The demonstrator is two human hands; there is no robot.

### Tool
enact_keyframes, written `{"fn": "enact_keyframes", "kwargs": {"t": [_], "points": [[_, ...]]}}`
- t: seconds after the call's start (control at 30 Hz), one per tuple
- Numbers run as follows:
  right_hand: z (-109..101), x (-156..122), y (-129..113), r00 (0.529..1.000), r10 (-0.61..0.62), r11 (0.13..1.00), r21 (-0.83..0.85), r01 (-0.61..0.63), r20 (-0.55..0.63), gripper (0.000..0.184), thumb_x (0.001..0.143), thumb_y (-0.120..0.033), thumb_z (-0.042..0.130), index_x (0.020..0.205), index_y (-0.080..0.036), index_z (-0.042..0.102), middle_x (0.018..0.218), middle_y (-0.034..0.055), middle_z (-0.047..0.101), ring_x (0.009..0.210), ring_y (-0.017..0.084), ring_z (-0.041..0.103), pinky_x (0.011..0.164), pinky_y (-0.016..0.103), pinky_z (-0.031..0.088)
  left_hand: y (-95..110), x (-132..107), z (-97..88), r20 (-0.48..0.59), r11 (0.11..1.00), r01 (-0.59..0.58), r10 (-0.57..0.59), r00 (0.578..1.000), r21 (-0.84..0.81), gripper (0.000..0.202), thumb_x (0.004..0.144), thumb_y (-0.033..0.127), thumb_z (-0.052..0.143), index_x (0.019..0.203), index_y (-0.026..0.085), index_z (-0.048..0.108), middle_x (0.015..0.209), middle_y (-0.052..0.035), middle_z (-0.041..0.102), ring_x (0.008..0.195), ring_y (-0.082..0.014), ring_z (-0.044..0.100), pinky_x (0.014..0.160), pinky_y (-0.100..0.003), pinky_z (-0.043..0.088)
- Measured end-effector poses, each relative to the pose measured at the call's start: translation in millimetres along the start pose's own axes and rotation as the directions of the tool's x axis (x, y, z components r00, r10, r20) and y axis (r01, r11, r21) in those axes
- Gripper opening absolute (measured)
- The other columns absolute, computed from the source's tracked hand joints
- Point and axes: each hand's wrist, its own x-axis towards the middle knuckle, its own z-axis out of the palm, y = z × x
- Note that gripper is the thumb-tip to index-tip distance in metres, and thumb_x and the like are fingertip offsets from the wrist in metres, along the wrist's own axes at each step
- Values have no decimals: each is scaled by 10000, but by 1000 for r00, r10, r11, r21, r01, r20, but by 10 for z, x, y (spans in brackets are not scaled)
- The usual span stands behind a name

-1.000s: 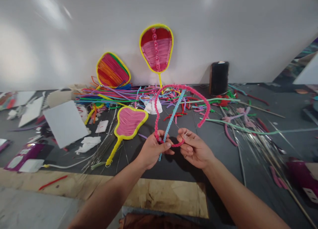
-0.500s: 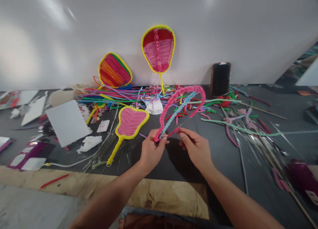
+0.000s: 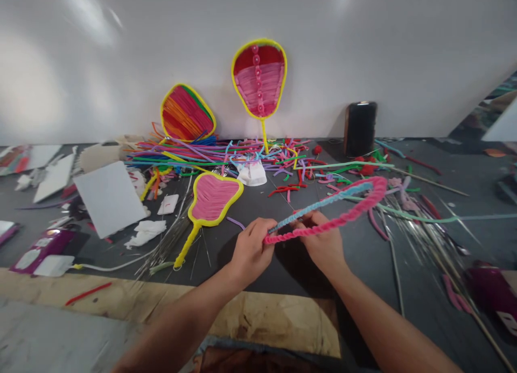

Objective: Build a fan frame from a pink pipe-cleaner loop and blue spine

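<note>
My left hand (image 3: 254, 247) is closed on the near end of a loop of twisted pipe cleaners, with a fuzzy pink strand (image 3: 343, 219) and a light blue strand (image 3: 323, 203). The loop stretches out to the right, over my right hand (image 3: 324, 244). Bent fingers of that hand pinch at the pipe cleaner just right of my left hand; the fingertips are partly hidden behind the loop. Left of my hands lies a pink fan shape with a yellow border and handle (image 3: 214, 200).
A yellow-edged pink and red fan (image 3: 260, 90) and an orange-striped one (image 3: 188, 114) lean on the wall. A phone (image 3: 360, 129) stands at the back right. Loose pipe cleaners (image 3: 194, 152), a white card (image 3: 110, 199) and purple glue-gun-like tools (image 3: 44, 251) lie around.
The pipe cleaner loop has tipped from upright down to the right, now passing over my right hand. My right hand has stayed close to my left.
</note>
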Motion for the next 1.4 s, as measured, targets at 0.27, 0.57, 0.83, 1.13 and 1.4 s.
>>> {"fn": "enact_keyframes", "kwargs": {"t": [0.27,0.57,0.83,1.13,1.4], "points": [[15,12,66,996,46,994,96,-53,74,285,743,-430,659,840,-163,671,704,32,656,535,126,532,486,238,446,0,28,87,109,767,432,-437,893,-474,147,812,296,588,915,191,589,844,6,621,650,-131,688,644,-227,549],[-48,-6,86,994,-109,984,-140,108,1,222,800,-404,614,836,-190,662,717,23,672,551,139,578,592,279,486,-69,31,27,-74,959,260,-269,960,-111,96,817,189,560,908,212,583,866,6,665,775,-148,690,760,-250,510],[-11,12,52,992,127,989,73,-128,26,323,732,-417,672,938,-171,707,780,50,717,558,154,613,532,277,495,2,24,80,22,860,395,-410,912,-324,130,857,288,545,945,198,577,865,8,657,706,-142,708,674,-224,535],[43,54,146,993,97,941,318,-113,66,274,673,-395,750,788,-181,622,726,-6,621,582,103,529,511,218,413,1,-2,104,53,864,385,-390,919,-325,122,848,280,551,931,200,591,865,14,660,689,-136,705,656,-218,535],[-12,73,91,992,38,966,250,-68,122,226,732,-388,681,782,-183,599,708,-15,563,567,99,472,545,231,402,30,35,91,121,749,459,-461,879,-477,131,794,256,606,881,180,544,805,28,628,638,-127,692,628,-218,536]]}}
